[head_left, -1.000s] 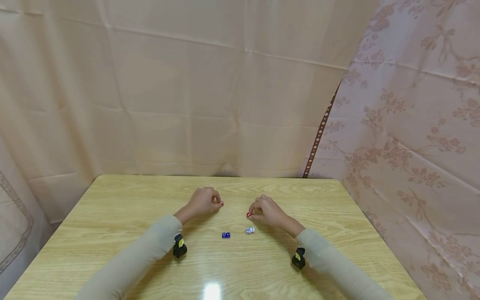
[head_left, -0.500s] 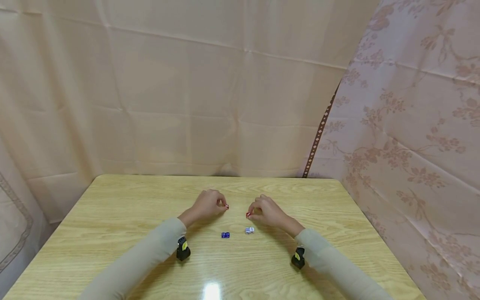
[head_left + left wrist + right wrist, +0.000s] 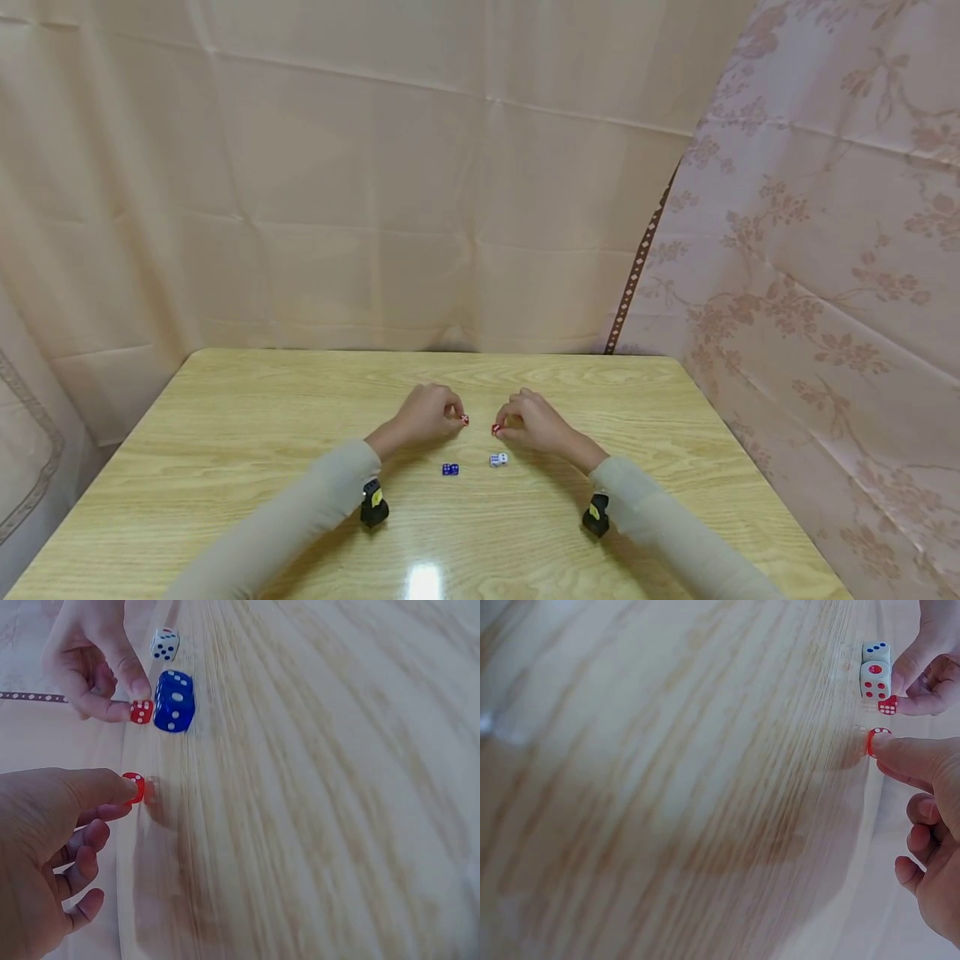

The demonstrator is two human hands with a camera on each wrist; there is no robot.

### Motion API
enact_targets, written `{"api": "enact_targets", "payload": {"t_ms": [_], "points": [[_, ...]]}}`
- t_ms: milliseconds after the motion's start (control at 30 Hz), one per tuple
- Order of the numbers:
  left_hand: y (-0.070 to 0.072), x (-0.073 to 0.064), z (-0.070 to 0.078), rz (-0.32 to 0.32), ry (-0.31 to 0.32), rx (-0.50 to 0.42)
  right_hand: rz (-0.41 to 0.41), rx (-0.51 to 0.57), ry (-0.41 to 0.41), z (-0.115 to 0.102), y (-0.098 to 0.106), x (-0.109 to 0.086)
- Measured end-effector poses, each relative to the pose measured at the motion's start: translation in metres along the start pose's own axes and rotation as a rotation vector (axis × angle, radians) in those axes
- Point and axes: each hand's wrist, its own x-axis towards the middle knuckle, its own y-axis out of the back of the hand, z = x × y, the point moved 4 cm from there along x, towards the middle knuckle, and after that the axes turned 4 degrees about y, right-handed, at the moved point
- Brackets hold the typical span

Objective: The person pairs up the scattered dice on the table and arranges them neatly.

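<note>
Between thumb and forefinger, my left hand (image 3: 426, 414) pinches a red die (image 3: 135, 787) with white pips, close to the tabletop. My right hand (image 3: 536, 423) pinches a second red die (image 3: 875, 742) the same way, a short gap to the right of the first. Whether either die touches the wood, I cannot tell. Nearer to me lie two blue dice (image 3: 450, 469), side by side. To their right, two white dice (image 3: 498, 459) sit against each other, near the right hand. The fingertips partly cover both red dice.
The wooden table (image 3: 480, 542) has its far edge near a beige curtain (image 3: 337, 208). A floral curtain (image 3: 840, 275) hangs at the right. Black wrist cameras (image 3: 373, 505) are strapped to both wrists.
My left hand has moved right and slightly nearer to me with its red die, narrowing the gap between the red dice. The right hand has stayed almost still.
</note>
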Motion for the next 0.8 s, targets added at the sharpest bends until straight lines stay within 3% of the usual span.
{"api": "enact_targets", "payload": {"t_ms": [267,800], "points": [[-0.006,0.001,0.008,-0.023,-0.007,0.005,0.002,0.011,0.005,-0.002,0.001,0.0],[-0.01,0.001,0.02,-0.01,-0.052,0.018,-0.009,0.025,-0.017,-0.001,0.001,-0.001]]}}
